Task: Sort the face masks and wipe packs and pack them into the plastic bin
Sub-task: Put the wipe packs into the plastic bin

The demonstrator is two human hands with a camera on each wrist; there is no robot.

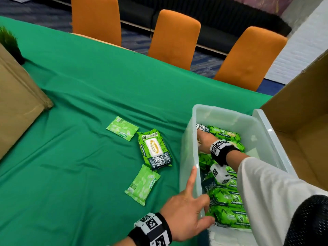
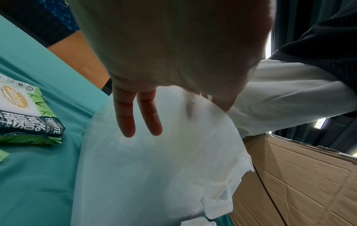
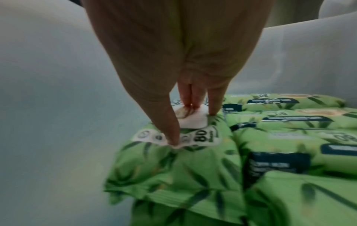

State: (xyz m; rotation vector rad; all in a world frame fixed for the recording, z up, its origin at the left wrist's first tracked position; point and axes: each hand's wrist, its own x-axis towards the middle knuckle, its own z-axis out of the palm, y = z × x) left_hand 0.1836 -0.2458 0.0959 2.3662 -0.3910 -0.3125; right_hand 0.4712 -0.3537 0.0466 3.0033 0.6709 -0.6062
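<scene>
Left hand (image 1: 184,217) braces the bin (image 1: 190,139) wall with spread fingers, so the right hand (image 1: 204,141), fingertips straight, presses a pack (image 3: 173,160) flat inside.

Green cloth (image 1: 85,82) covers bench. Three orange chairs (image 1: 174,39) along far edge, 12 to 1 o'clock. Open cardboard box (image 1: 301,110) at 3 o'clock, flap raised. Closed cardboard box (image 1: 16,103) at 9 o'clock; green artificial plant (image 1: 9,41) just behind it, 10 o'clock.
</scene>
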